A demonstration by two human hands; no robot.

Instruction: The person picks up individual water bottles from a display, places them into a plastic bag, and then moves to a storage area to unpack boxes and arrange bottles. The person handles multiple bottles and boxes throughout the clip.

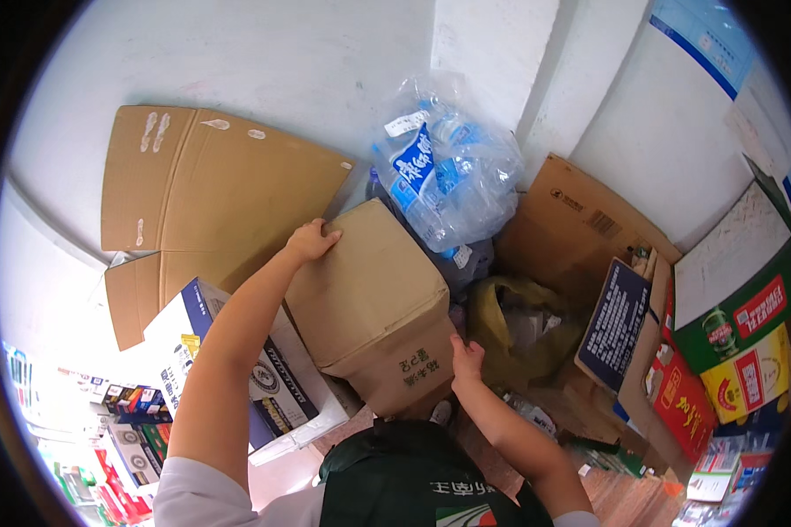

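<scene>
Both my hands are on a brown cardboard box [372,283], which is tilted in front of my body and bears writing on its near side. At the box's far left edge lies my left hand [313,240], thumb on the top face. My right hand [468,359] presses the lower right side near the corner. A clear plastic bag of empty bottles [448,165] lies just beyond the box. Flattened cardboard [224,191] leans on the wall behind my left hand. Right of the box is an open yellowish sack [488,323] with things inside.
A white and blue printed carton [283,388] stands at the left. On the right are a brown cardboard sheet [560,217], a dark blue printed panel [613,326], a green carton [738,316] and a red carton [682,402]. White walls [270,59] close off the far side.
</scene>
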